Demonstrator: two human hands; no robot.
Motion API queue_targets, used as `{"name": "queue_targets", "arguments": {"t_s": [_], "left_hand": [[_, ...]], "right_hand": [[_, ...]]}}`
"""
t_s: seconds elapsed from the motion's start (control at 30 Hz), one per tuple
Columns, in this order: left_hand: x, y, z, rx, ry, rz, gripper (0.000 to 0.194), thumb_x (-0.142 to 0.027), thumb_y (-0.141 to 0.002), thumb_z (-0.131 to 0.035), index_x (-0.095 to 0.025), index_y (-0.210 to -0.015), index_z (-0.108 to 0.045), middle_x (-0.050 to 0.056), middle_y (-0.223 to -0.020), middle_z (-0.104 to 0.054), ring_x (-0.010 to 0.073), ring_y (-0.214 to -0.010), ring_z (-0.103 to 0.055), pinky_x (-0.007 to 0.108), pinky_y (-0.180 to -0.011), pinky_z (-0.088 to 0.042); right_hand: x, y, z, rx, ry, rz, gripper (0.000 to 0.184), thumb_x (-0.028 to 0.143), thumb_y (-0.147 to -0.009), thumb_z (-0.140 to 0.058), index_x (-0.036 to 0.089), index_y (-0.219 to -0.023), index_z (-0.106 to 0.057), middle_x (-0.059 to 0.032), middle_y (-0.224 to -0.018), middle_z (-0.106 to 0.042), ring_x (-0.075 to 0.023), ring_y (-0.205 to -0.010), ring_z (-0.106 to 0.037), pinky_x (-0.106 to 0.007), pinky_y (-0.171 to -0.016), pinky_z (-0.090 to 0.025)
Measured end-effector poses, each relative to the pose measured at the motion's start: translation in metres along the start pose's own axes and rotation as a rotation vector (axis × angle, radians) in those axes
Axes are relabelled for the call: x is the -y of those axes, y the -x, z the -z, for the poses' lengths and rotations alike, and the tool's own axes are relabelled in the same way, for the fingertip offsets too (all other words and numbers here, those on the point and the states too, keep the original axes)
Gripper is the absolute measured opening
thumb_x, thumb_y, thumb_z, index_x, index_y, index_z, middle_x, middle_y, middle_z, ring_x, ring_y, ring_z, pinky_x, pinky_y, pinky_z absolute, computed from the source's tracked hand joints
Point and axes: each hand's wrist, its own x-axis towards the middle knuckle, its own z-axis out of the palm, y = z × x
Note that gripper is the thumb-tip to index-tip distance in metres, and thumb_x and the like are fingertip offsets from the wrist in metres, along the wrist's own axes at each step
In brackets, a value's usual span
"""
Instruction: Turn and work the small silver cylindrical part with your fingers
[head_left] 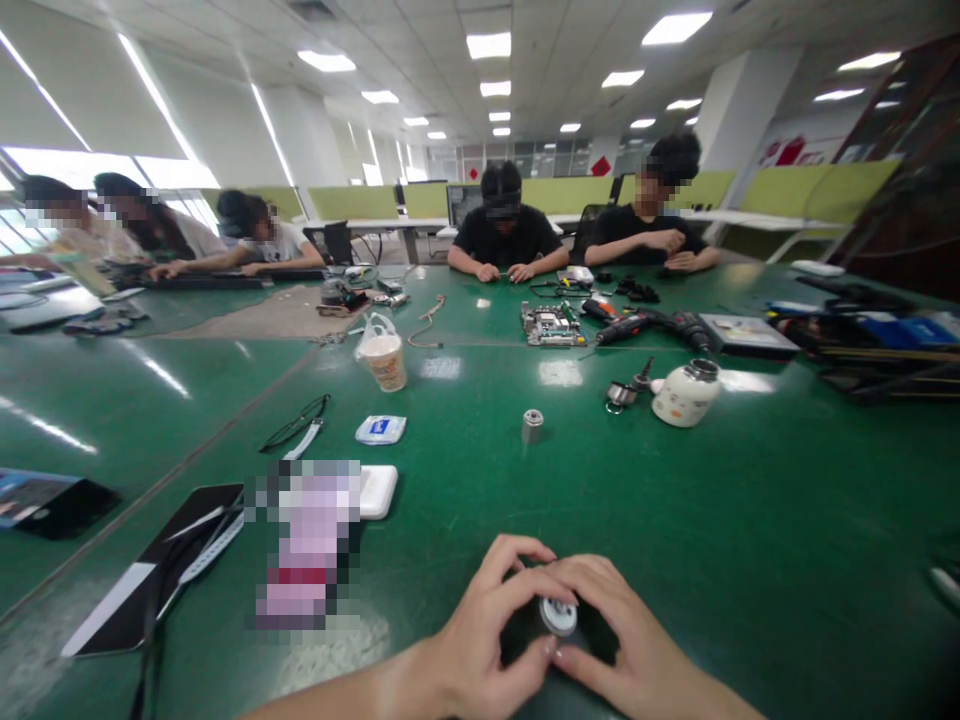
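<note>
Low in the head view, my left hand (480, 640) and my right hand (622, 650) meet around a small round part with a silver-white face and a dark body (559, 615). Fingers of both hands curl round it and pinch its rim just above the green table (750, 540). A small silver cylinder (532, 425) stands alone on the table farther ahead. Beyond it to the right lies a white ceramic jar-shaped body (684, 393) on its side, with small metal fittings (624, 392) beside it.
Left of my hands lie a dark tablet (161, 570), a white case (377, 490), glasses (296, 422) and a blue-white packet (381, 429). A paper cup (385, 360), circuit board (553, 324) and power drill (649, 325) sit farther off. Several people are seated along the far side.
</note>
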Motion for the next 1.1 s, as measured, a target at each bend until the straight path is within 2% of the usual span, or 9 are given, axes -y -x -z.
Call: {"name": "queue_targets", "arguments": {"t_s": [0.17, 0.33, 0.47, 0.6, 0.7, 0.8, 0.9, 1.0, 1.1], "left_hand": [[0.002, 0.001, 0.0, 0.011, -0.022, 0.044, 0.04, -0.014, -0.084, -0.055, -0.026, -0.122, -0.061, 0.01, -0.126, -0.05, 0.0271, -0.121, -0.046, 0.042, -0.1, -0.039], [0.003, -0.003, -0.003, -0.051, -0.075, 0.106, 0.029, -0.014, -0.088, -0.056, -0.026, -0.111, -0.069, 0.009, -0.122, -0.056, 0.0252, -0.118, -0.049, 0.04, -0.097, -0.041], [0.003, -0.003, -0.004, -0.129, -0.103, 0.058, 0.022, -0.014, -0.086, -0.061, -0.024, -0.102, -0.072, 0.009, -0.114, -0.059, 0.0239, -0.11, -0.053, 0.038, -0.093, -0.044], [0.005, -0.001, -0.004, -0.301, -0.231, -0.013, 0.021, -0.014, -0.09, -0.058, -0.023, -0.105, -0.07, 0.008, -0.104, -0.061, 0.024, -0.107, -0.051, 0.041, -0.096, -0.042], [0.012, -0.002, -0.002, -0.445, -0.43, 0.087, 0.024, -0.014, -0.089, -0.061, -0.028, -0.106, -0.072, 0.007, -0.105, -0.06, 0.0264, -0.107, -0.047, 0.045, -0.094, -0.041], [0.021, -0.004, -0.003, -0.408, -0.614, 0.273, 0.023, -0.02, -0.085, -0.07, -0.036, -0.1, -0.076, 0.007, -0.112, -0.056, 0.0304, -0.108, -0.044, 0.049, -0.088, -0.04], [0.027, -0.005, -0.004, -0.331, -0.698, 0.356, 0.021, -0.025, -0.08, -0.075, -0.04, -0.095, -0.077, 0.007, -0.114, -0.055, 0.0325, -0.106, -0.045, 0.049, -0.082, -0.04], [0.026, -0.005, -0.002, -0.346, -0.688, 0.353, 0.02, -0.026, -0.081, -0.075, -0.04, -0.095, -0.077, 0.007, -0.112, -0.057, 0.0323, -0.106, -0.045, 0.05, -0.082, -0.041], [0.02, -0.006, 0.001, -0.408, -0.553, 0.215, 0.021, -0.024, -0.085, -0.07, -0.037, -0.1, -0.076, 0.007, -0.107, -0.062, 0.0288, -0.105, -0.048, 0.05, -0.088, -0.042]], "right_hand": [[0.0, 0.0, -0.003, -0.01, 0.087, 0.055, 0.05, 0.014, -0.082, -0.064, 0.025, -0.128, -0.049, -0.0093, -0.122, -0.061, -0.0243, -0.115, -0.055, -0.042, -0.099, -0.044], [-0.004, 0.002, -0.008, -0.038, 0.178, 0.083, 0.041, 0.022, -0.087, -0.064, 0.025, -0.127, -0.051, -0.0084, -0.117, -0.066, -0.0254, -0.111, -0.059, -0.044, -0.098, -0.045], [-0.004, 0.0, -0.009, -0.043, 0.246, 0.096, 0.04, 0.026, -0.088, -0.065, 0.025, -0.127, -0.053, -0.0078, -0.114, -0.069, -0.0251, -0.105, -0.062, -0.046, -0.098, -0.045], [-0.002, -0.001, -0.008, -0.02, 0.268, 0.053, 0.039, 0.03, -0.086, -0.067, 0.023, -0.123, -0.056, -0.0076, -0.111, -0.07, -0.0249, -0.102, -0.063, -0.045, -0.097, -0.046], [-0.002, -0.001, -0.008, 0.0, 0.306, 0.035, 0.042, 0.034, -0.086, -0.067, 0.024, -0.125, -0.056, -0.0086, -0.117, -0.069, -0.0273, -0.106, -0.062, -0.048, -0.098, -0.045], [-0.005, 0.0, -0.008, 0.019, 0.33, 0.028, 0.042, 0.035, -0.086, -0.066, 0.024, -0.126, -0.056, -0.0095, -0.12, -0.068, -0.0281, -0.109, -0.062, -0.049, -0.098, -0.045], [-0.005, 0.001, -0.008, 0.018, 0.336, 0.026, 0.041, 0.033, -0.086, -0.066, 0.024, -0.124, -0.057, -0.0093, -0.119, -0.068, -0.0278, -0.107, -0.062, -0.047, -0.097, -0.047], [-0.003, 0.0, -0.008, -0.012, 0.332, 0.038, 0.04, 0.032, -0.084, -0.068, 0.025, -0.122, -0.058, -0.0088, -0.116, -0.069, -0.0274, -0.105, -0.063, -0.045, -0.095, -0.048], [-0.002, 0.0, -0.008, -0.033, 0.316, 0.053, 0.04, 0.031, -0.084, -0.068, 0.024, -0.122, -0.057, -0.0082, -0.115, -0.069, -0.0267, -0.105, -0.063, -0.044, -0.095, -0.049]]}}
